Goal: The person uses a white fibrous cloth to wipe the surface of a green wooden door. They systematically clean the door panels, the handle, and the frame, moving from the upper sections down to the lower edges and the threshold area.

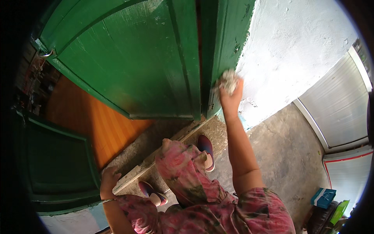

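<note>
My right hand point(232, 95) is closed round a crumpled, pale grey-white rag point(229, 81). It presses the rag against the green door frame point(226, 50), close to where the frame meets the white wall. Hand and rag are a little blurred. Down at the left, my left hand point(110, 181) rests by the edge of a dark green door leaf point(58, 156), thumb and fingers apart, with nothing seen in it. Between the hands stands a large green door panel point(132, 62) with a metal latch point(47, 54) at its far left corner.
A worn wooden threshold point(144, 165) crosses the doorway, with an orange wooden floor point(97, 117) beyond. My dark shoes point(206, 152) stand beside it on concrete point(280, 152). At the right are pale metal panels point(339, 101) and a blue box point(323, 197) on piled things.
</note>
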`<state>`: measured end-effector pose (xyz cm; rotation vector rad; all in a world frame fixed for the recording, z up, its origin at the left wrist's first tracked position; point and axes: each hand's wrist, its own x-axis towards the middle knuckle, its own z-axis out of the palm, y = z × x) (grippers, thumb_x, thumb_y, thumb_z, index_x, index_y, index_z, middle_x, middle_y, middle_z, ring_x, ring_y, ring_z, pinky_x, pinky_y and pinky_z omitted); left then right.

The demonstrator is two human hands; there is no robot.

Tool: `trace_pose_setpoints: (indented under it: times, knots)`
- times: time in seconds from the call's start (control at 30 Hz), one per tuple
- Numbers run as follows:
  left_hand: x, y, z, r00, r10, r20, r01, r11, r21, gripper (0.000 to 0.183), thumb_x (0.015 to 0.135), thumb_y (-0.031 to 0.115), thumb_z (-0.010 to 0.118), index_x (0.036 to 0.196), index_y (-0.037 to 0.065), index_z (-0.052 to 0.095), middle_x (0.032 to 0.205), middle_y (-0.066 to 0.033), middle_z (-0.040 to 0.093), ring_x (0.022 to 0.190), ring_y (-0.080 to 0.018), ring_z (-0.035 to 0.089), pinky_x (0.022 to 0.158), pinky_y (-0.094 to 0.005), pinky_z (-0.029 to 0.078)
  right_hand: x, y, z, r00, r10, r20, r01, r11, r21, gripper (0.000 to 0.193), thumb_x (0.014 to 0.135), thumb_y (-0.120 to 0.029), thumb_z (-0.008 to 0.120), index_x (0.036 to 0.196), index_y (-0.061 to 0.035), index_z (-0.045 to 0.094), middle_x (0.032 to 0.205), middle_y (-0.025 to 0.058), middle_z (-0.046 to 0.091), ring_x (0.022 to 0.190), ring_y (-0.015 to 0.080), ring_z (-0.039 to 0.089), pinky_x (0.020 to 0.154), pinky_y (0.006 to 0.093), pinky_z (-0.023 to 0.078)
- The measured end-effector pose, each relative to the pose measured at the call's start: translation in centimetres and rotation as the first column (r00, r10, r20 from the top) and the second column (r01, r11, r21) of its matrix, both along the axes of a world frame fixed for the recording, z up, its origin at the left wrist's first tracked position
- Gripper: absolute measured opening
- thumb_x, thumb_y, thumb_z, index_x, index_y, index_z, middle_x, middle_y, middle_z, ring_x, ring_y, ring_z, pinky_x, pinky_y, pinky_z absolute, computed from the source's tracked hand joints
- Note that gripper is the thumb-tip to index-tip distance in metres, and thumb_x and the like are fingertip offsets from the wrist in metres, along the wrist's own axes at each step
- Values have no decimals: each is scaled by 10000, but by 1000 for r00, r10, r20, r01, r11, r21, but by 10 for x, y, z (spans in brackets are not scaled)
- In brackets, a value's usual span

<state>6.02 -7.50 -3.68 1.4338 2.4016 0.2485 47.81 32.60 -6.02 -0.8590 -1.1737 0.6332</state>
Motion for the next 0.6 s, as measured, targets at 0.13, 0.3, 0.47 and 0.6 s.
trace_pose_setpoints:
  times: [0.13, 0.3, 0.47, 0.6]
  knots:
    - [-16, -9, -15, 996, -74, -43, 75, 997, 29, 419, 729, 117, 756, 1121, 9, 652, 1146, -199, 631, 1066, -352, 600, 905, -400, 483, 12, 22, 161, 889, -390, 240, 225, 828, 513, 420, 678, -32, 714, 1074, -35, 576, 991, 168, 567, 959, 370, 544, 838, 422, 450]
    - [-1, -6, -8, 999, -29, -20, 29, 1000, 7, 426, 731, 100, 749, 1137, 14, 649, 1130, -194, 638, 1039, -348, 612, 895, -398, 485, 12, 63, 259, 790, -607, -81, 384, 387, 838, 253, 788, -48, 684, 1035, -28, 631, 932, 149, 634, 886, 302, 608, 799, 381, 477]
    - [6, -1, 3, 1000, -22, -8, 22, 1000, 22, 417, 733, 90, 739, 1134, 16, 651, 1121, -197, 645, 1046, -362, 606, 914, -410, 474, 18, 36, 193, 763, -581, 284, 304, 711, 634, 375, 703, -22, 702, 1050, -34, 558, 989, 190, 577, 939, 370, 562, 812, 417, 470]
    - [4, 2, 2, 996, -72, -52, 71, 997, -5, 408, 742, 92, 733, 1135, 16, 650, 1127, -192, 645, 1057, -365, 599, 919, -410, 471, 14, 15, 101, 832, -404, 379, 231, 875, 425, 363, 678, 23, 661, 1014, -23, 530, 996, 201, 524, 957, 397, 533, 841, 413, 448]
